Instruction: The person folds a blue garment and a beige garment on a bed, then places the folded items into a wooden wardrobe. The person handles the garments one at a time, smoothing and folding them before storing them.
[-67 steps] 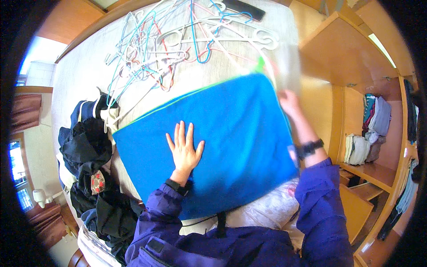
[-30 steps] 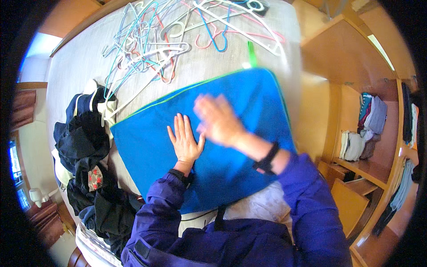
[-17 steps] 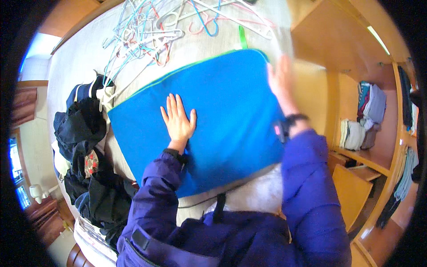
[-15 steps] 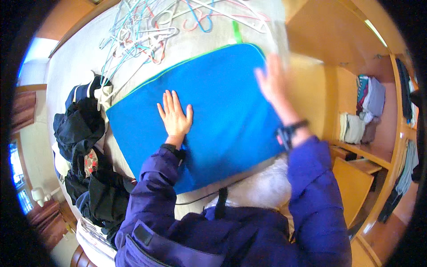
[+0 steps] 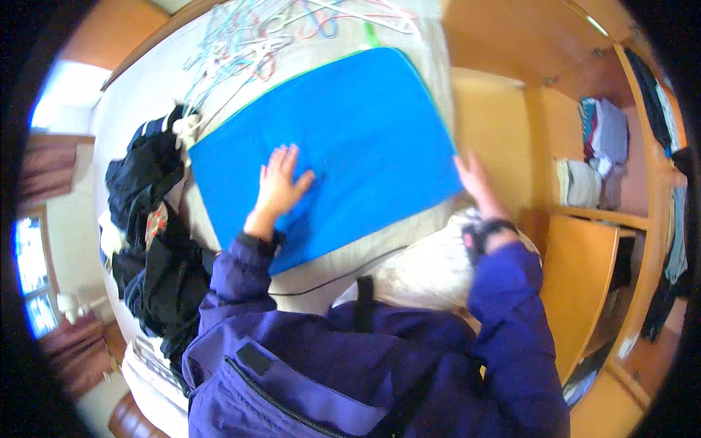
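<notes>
A large blue flat fabric piece (image 5: 350,139), roughly rectangular with a thin green edging, lies across the bed in front of me. My left hand (image 5: 281,181) is over its left half, palm down with the fingers stretched out and the thumb apart. A shadow shows beside that hand; whether the palm presses on the cloth I cannot tell. At the right edge of the blue piece is my right hand (image 5: 478,184), somewhat blurred, fingers extended along the border. Neither hand holds anything.
Tangled hangers (image 5: 244,44) lie beyond the blue piece. A heap of dark clothes (image 5: 157,219) is on the left. Nearest me sits a whitish bundle (image 5: 423,274). On the right stands an open wooden wardrobe (image 5: 584,285) with folded clothes (image 5: 610,135) on a shelf.
My right hand has moved down along the right edge of the blue piece toward me. My left hand has lifted or tilted slightly, and the whole view has shifted.
</notes>
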The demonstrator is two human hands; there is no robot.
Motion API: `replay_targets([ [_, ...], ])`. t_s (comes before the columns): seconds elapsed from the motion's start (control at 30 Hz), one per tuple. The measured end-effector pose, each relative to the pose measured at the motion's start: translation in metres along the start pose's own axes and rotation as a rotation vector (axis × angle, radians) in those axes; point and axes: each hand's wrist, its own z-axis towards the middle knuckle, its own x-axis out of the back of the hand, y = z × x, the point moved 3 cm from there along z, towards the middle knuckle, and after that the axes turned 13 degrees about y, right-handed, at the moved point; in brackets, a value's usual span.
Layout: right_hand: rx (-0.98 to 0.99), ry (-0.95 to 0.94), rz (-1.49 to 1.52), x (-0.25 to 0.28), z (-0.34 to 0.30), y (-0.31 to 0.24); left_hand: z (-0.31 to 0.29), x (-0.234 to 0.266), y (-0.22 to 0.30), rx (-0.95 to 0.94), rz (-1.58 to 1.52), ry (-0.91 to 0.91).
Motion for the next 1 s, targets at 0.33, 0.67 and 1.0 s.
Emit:
replay_targets([
  [0.33,-0.133,-0.103,0.609,-0.015,0.002,0.017,-0.262,0.031,-0.031,0.454,0.286,-0.001],
  [0.67,-0.131,-0.204,0.685,0.037,-0.026,-0.024,-0.119,0.011,0.017,-0.019,0.087,0.304],
  [1.0,-0.039,-0.105,0.718,0.035,-0.025,-0.026,-0.001,-0.051,0.052,-0.291,0.057,0.238],
])
